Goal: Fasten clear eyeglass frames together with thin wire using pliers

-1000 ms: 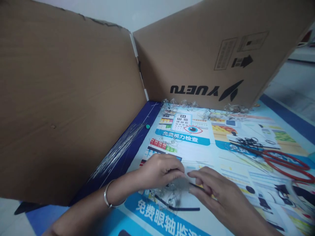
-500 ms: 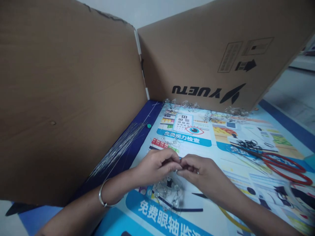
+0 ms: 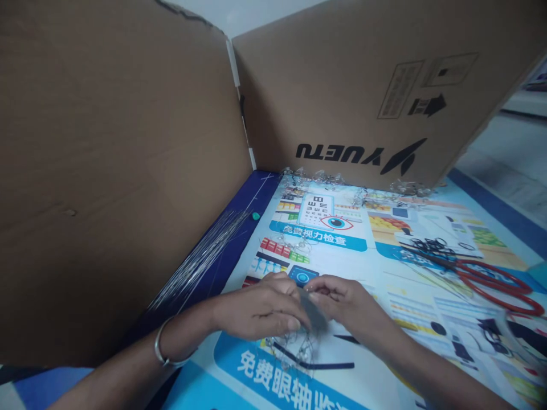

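Note:
My left hand [image 3: 265,310], with a silver bangle [image 3: 159,344] at the wrist, reaches palm-down over a tangle of thin wire with clear beads [image 3: 304,348]. Its fingers bend down towards the tangle, and whatever they hold is hidden. My right hand [image 3: 339,299] is just to the right, thumb and forefinger pinched together; what is between them is too small to make out. A blurred grey patch shows between the hands. A thin black strip [image 3: 327,365] runs out from under the tangle, and a dark pointed tip [image 3: 345,338] shows beside my right forearm.
Red-handled scissors [image 3: 491,279] lie at right by a heap of black loops [image 3: 431,246]. A bundle of straight wires [image 3: 200,256] lies left, near a small green piece [image 3: 255,216]. Beaded wire pieces [image 3: 329,178] line the back. Cardboard walls [image 3: 128,171] stand left and behind.
My hands came together at the fingertips, then parted slightly. My left hand has since turned palm-down and lowered over the beaded wire tangle. My right hand stays pinched.

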Tool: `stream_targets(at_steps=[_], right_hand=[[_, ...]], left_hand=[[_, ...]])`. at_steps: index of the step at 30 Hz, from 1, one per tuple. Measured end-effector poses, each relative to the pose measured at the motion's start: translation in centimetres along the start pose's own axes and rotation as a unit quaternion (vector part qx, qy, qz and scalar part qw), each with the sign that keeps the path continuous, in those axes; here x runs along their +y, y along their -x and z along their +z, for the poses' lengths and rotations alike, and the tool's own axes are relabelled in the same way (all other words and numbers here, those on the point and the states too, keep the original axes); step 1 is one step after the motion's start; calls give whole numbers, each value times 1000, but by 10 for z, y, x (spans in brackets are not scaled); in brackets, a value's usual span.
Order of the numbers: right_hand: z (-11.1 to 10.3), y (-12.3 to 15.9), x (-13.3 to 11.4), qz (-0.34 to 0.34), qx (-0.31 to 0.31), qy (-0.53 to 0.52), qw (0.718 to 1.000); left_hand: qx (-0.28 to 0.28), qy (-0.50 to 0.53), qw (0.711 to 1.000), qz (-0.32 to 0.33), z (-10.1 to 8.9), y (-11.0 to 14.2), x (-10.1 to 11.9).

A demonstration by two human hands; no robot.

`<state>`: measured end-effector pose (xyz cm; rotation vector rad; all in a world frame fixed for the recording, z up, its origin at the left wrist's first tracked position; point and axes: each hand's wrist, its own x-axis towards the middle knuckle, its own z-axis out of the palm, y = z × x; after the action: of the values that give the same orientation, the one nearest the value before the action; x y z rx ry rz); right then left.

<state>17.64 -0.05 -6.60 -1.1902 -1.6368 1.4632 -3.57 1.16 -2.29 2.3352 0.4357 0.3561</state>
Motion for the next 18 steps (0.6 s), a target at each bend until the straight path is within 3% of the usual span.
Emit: stream_targets(at_steps=[12,18], right_hand=[[9,4,7,3,18,-13,1000],[7,9,-2,6,-2,-13,1000]], left_hand=[[25,35,999,-12,0,-2,-4],[-6,50,999,-6,-7,-2,-1]])
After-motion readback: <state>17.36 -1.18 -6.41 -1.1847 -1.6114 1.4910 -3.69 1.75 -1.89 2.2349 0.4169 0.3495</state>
